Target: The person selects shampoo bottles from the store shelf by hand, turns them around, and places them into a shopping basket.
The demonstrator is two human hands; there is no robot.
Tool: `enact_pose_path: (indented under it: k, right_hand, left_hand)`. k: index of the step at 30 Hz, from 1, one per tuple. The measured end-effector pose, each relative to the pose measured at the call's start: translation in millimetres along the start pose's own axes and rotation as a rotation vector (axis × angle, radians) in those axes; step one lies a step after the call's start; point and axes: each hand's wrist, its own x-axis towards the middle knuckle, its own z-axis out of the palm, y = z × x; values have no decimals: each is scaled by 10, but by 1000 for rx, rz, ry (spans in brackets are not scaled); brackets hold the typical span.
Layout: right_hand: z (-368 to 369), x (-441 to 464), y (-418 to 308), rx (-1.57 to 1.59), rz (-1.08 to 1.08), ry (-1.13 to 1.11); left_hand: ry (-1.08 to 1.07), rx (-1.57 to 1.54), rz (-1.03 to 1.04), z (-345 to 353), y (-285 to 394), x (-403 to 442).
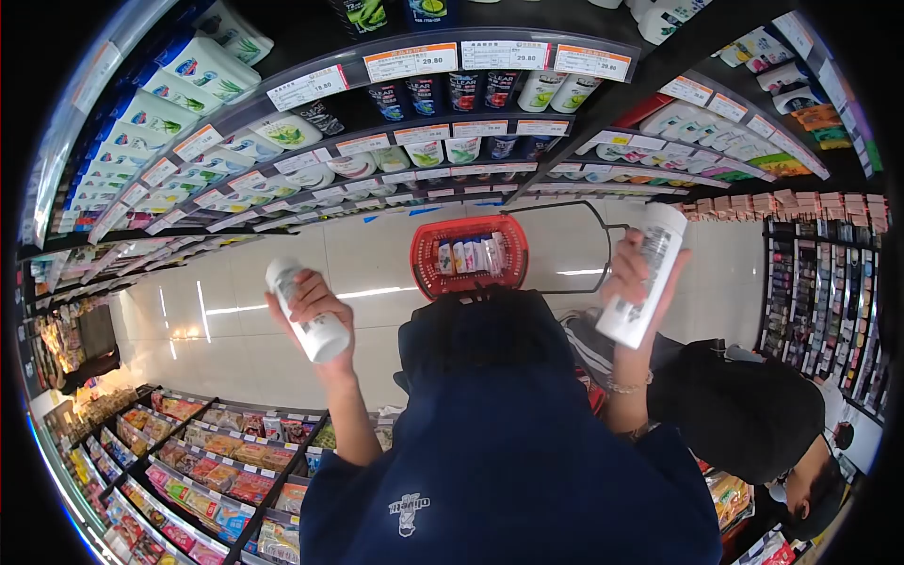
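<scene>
My left hand [320,299], on the left over the aisle floor, is wrapped round a white bottle [325,340], held tilted. Over on the right, my right hand [625,275] grips a taller white bottle [663,232], also tilted, with grey print on its side. The print on both bottles is too blurred to read. Between the hands and farther forward, a red shopping basket [423,247] holds several upright bottles and packs [471,255]. Both hands are apart from the basket and the shelves.
Shelves of shampoo and body-wash bottles [461,92] with price-tag rails [410,61] curve across the front. Snack shelves [226,443] stand behind on the left. Another person in a black top [744,405] is close on my right. A dark metal frame [565,205] reaches beside the basket.
</scene>
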Motion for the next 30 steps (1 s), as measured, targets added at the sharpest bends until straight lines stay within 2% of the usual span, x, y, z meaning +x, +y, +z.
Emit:
enact_pose_path:
  k: [1,3,5,7,8,9,11,13,15,16,17,19,21,23,25,27,28,29,30]
  right_hand:
    - [-43,-18,-60,27,-72,53]
    - [-137,20,-51,124,-82,67]
    - [-185,96,145,-30,-41,209]
    - [-133,108,511,-334,58,301]
    - [-147,104,626,-440,135,241]
    - [-45,105,695,-559,104,250]
    - [-59,130,547,-371,32,266]
    - [-55,187,299,-288,-155,266]
    - [-48,201,381,-287,-201,310]
    - [-38,190,548,-353,-80,320]
    - [-22,166,749,-417,39,325]
    - [-3,129,931,-544,136,211]
    - [23,118,833,-461,125,134]
    - [36,139,658,-443,58,140]
    - [36,150,584,-488,137,150]
    - [68,143,673,-678,257,199]
    - [74,148,744,-670,323,244]
    - [134,145,796,-699,329,325]
    - [149,136,810,-685,341,315]
  left_hand:
    - [-1,1,-2,-22,64,-7]
    - [76,153,122,-65,133,-30]
    - [82,218,100,-144,-70,-11]
    - [100,657,24,-232,-393,-9]
    - [147,796,21,-204,-526,-41]
    - [141,796,16,-195,-503,-29]
    - [-15,696,46,-171,-337,-24]
    - [-41,663,232,-88,-192,12]
    - [146,795,183,-247,-365,2]
    - [252,850,62,-341,-613,-18]
    - [375,764,-141,-329,-877,-63]
    - [228,592,-426,-399,-955,-2]
    - [62,330,-424,-287,-837,58]
    - [-155,266,-351,-239,-643,121]
    - [-3,191,-368,-218,-663,101]
    - [219,271,-443,-305,-755,53]
    - [305,330,-455,-365,-784,44]
    - [359,397,-463,-376,-820,34]
    - [318,564,-417,-357,-853,30]
